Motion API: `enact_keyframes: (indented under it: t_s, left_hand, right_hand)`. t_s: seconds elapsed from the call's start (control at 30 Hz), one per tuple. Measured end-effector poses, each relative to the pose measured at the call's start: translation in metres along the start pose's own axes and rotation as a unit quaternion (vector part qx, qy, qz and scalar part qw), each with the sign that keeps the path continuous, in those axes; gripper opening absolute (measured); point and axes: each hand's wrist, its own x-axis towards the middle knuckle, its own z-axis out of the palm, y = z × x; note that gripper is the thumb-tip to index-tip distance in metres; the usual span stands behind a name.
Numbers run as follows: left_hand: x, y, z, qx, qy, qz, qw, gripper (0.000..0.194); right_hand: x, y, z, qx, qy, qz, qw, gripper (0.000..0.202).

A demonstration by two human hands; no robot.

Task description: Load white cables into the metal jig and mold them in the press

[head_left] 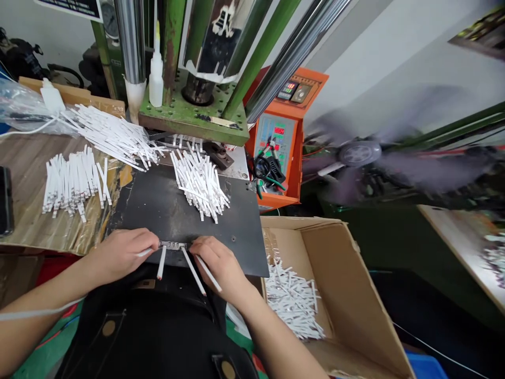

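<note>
A narrow slotted metal bar (pixel 172 245) lies along the near edge of the black plate (pixel 158 202). My left hand (pixel 128 252) is closed at its left end, with a thin white strip (pixel 144 252) showing under the fingers. At the right end my right hand (pixel 221 266) is closed, and another white strip (pixel 209 273) sticks out from beneath its fingers. Between my hands two more strips stick out of the bar toward me, a left one (pixel 161 263) and a right one (pixel 194 271). My fingertips partly hide the bar's ends.
A strip pile (pixel 201 181) lies on the plate; others, a near bundle (pixel 73 181) and a far heap (pixel 114 137), lie left. A green press (pixel 193 118) stands behind. Right are an orange control box (pixel 294 173), an open carton (pixel 335 279) holding strips, and a spinning fan (pixel 359 152).
</note>
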Motion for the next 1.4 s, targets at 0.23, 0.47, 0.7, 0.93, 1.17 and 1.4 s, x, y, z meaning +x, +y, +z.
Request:
enact_keyframes:
  t_s: [0.23,0.47,0.7,0.93,1.17,1.4]
  left_hand:
    - [-0.004,-0.011,-0.02,0.102,-0.001,0.048,0.994,0.025]
    - [-0.037,-0.071,-0.07,0.349,0.117,-0.17,0.914,0.027]
    - [-0.022,-0.081,-0.083,0.335,0.027,-0.224,0.915,0.035]
    - [-0.014,-0.064,-0.028,0.211,-0.017,-0.18,0.961,0.04]
    - [0.001,-0.035,-0.015,0.088,-0.043,-0.105,0.99,0.047]
    - [0.009,-0.034,-0.005,0.147,-0.047,-0.123,0.98,0.048]
  right_hand:
    - [0.02,0.021,-0.039,0.101,-0.119,0.073,0.985,0.018]
    - [0.15,0.006,0.015,0.006,-0.2,0.087,0.976,0.014]
    - [0.236,-0.032,0.1,-0.109,-0.276,0.068,0.952,0.026]
    - [0.177,-0.004,0.046,-0.188,-0.313,0.191,0.911,0.023]
    - [0.121,-0.001,0.02,-0.137,-0.248,0.228,0.932,0.016]
    - [0.102,-0.008,0.022,-0.072,-0.24,0.148,0.957,0.035]
